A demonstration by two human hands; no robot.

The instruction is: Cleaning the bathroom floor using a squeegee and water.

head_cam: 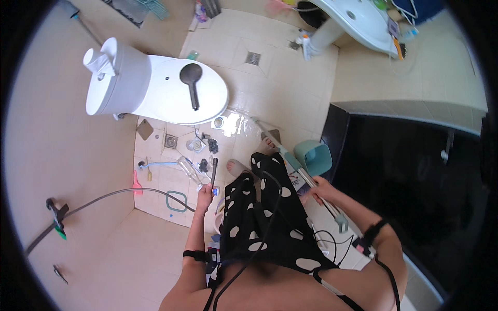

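My left hand is closed around the end of a dark shower hose, whose black connector points forward over the floor. My right hand grips the metal handle of a mop or floor tool with pale green parts. That handle slants down past my feet, and its far end is faint against the wet, shiny tiles. A dark shower head, separate from the hose, lies on the white toilet lid.
Left of my feet lie a floor drain, drain parts, dark clumps, a clear plastic bottle and a pink scoop. A green bin stands right, beside a black ledge. A pedestal sink is at upper right.
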